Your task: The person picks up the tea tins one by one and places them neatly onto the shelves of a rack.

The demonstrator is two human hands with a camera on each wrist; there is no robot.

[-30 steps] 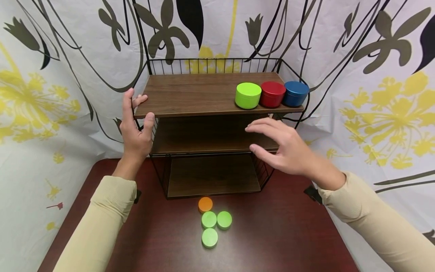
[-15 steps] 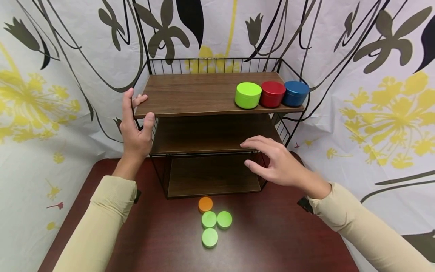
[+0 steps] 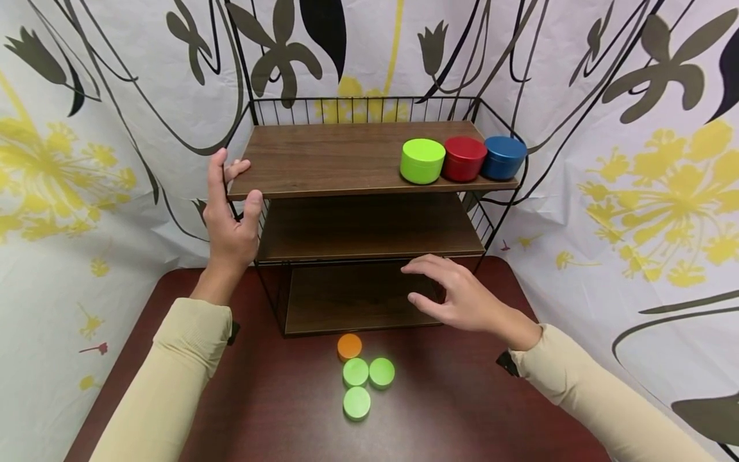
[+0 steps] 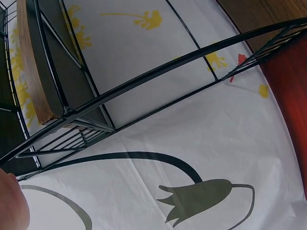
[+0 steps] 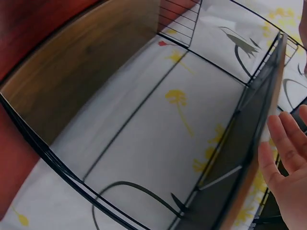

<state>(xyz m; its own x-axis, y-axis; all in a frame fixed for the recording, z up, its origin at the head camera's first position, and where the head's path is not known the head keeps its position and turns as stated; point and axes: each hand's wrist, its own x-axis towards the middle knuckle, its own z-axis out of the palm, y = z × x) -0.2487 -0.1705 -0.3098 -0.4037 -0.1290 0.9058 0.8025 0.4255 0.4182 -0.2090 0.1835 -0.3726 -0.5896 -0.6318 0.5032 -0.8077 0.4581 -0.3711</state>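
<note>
My left hand point(image 3: 229, 221) holds the left end of the wire-framed wooden shelf rack point(image 3: 323, 154), its thumb in front and other fingertips over the top board. My right hand point(image 3: 456, 296) hovers in front of the rack's lower right, fingers spread and loosely bent, holding nothing. On the top board at right stand a lime green round tin point(image 3: 423, 162), a red tin point(image 3: 464, 160) and a blue tin point(image 3: 503, 159) side by side. Before the rack lie an orange disc point(image 3: 349, 347) and three light green discs, one nearest the front point(image 3: 356, 403). The right wrist view shows the right fingers point(image 5: 288, 143) beside a board edge.
The rack has a middle board point(image 3: 369, 228) and a bottom board point(image 3: 360, 298) between black wire sides. It stands on a dark red table point(image 3: 439, 404). Flower-patterned white cloth point(image 3: 635, 212) hangs behind and on both sides.
My right hand has moved down and slightly left, from before the middle board to before the bottom one. The left hand, tins and discs keep their places.
</note>
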